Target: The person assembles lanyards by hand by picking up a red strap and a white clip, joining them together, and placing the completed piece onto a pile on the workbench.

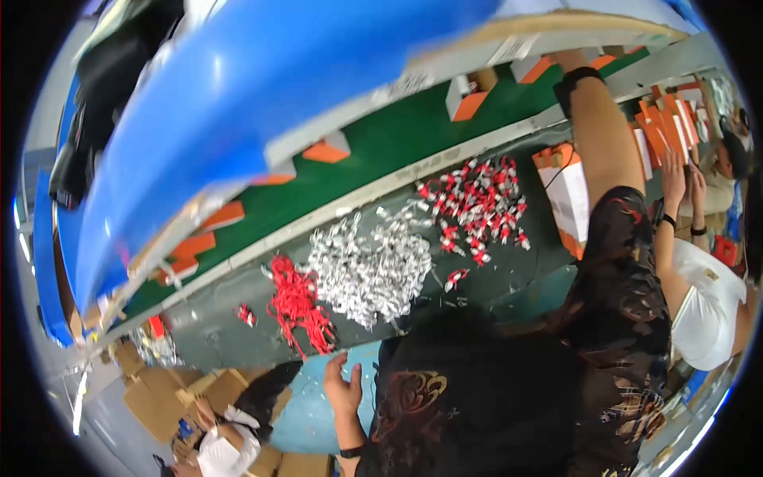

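Observation:
My left hand (342, 387) hangs just off the front edge of the dark workbench (214, 338), fingers apart and holding nothing. Nearest to it lies a bundle of red cords (298, 306). Beside that is a large heap of white, shiny small coiled pieces (369, 270), and farther right a spread of small red-and-white pieces (477, 203). My right arm stretches far across to the green conveyor belt (389, 127). There my right hand (568, 59) is among small orange-and-white boxes (532, 68); its fingers are hidden behind the shelf edge.
A large blue panel (262, 71) arches above the belt. Flat orange-and-white cartons (566, 199) stand by my right arm. A co-worker in white (703, 306) works at the right; another person (226, 453) is at lower left near brown cardboard boxes (163, 397).

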`<state>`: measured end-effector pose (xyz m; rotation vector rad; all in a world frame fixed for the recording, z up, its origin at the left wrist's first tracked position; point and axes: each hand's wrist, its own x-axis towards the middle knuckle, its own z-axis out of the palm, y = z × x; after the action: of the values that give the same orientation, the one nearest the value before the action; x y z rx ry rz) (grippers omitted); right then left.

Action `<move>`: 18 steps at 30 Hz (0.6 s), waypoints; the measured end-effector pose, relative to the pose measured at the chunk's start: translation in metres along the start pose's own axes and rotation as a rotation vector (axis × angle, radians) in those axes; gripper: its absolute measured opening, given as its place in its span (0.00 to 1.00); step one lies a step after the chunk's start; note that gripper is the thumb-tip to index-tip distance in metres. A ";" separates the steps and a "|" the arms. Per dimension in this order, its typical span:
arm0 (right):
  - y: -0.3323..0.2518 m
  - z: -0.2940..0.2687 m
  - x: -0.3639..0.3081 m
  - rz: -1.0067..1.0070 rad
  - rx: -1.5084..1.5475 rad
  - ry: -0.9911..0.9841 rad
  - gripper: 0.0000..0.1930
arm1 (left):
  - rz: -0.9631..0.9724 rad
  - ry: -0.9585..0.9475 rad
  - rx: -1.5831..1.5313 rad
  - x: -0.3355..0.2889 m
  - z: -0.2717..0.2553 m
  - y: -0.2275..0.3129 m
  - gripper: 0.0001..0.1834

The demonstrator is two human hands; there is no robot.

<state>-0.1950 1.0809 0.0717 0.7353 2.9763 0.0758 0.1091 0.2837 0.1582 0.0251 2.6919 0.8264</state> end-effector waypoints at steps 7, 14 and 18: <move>-0.080 -0.072 -0.123 -0.091 0.198 0.359 0.16 | 0.029 0.022 0.006 -0.018 0.003 -0.027 0.18; -0.215 -0.107 -0.354 -0.206 0.481 -0.046 0.11 | 0.182 -0.075 -0.011 -0.008 0.005 -0.073 0.17; -0.305 -0.040 -0.463 -0.464 0.523 -0.447 0.09 | 0.249 -0.179 -0.017 0.009 -0.002 -0.102 0.18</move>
<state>0.0686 0.5942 0.1192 0.0435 2.6413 -0.7991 0.1077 0.1983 0.1009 0.4183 2.5444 0.8724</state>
